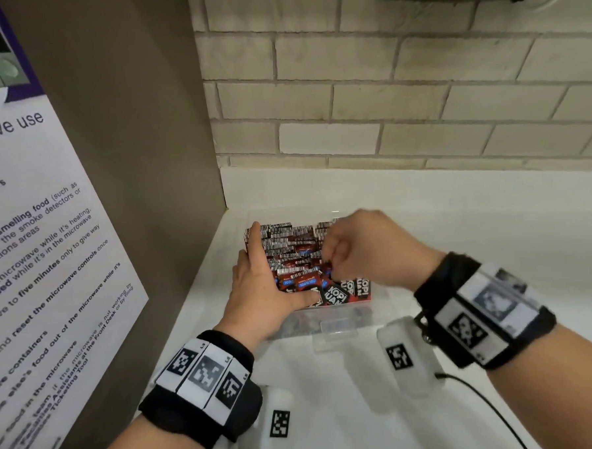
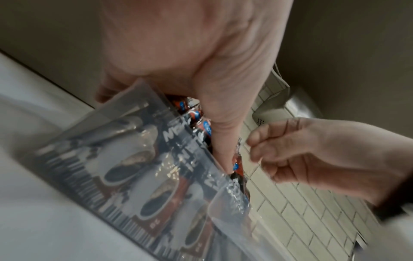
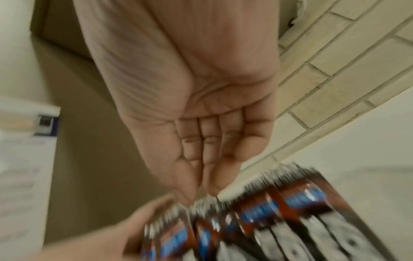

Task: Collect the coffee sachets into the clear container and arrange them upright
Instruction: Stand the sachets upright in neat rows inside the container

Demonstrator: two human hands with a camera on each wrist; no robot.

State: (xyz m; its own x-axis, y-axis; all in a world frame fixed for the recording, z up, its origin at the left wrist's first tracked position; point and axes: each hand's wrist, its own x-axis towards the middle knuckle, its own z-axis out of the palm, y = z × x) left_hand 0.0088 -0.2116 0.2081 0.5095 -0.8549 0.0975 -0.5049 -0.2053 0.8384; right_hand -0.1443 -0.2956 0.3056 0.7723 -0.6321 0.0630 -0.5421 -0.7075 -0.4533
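A clear container [image 1: 340,319] stands on the white counter, packed with red and black coffee sachets [image 1: 296,255] standing in rows. My left hand [image 1: 273,273] lies flat against the left side of the rows, fingers straight, its thumb stretched across the front sachets. My right hand [image 1: 331,270] hovers over the middle of the rows with curled fingers, thumb and forefinger pinching the top edge of a sachet. The right wrist view is blurred; it shows the right hand [image 3: 198,194] at the sachets' [image 3: 290,203] tops. The left wrist view shows sachets [image 2: 145,176] through the container wall [image 2: 125,113].
A brown side panel [image 1: 129,147] with a microwave-use poster [image 1: 31,238] rises close on the left. A tiled wall [image 1: 384,99] stands behind the container. White counter [image 1: 476,215] stretches to the right. A black cable [image 1: 486,406] trails at the lower right.
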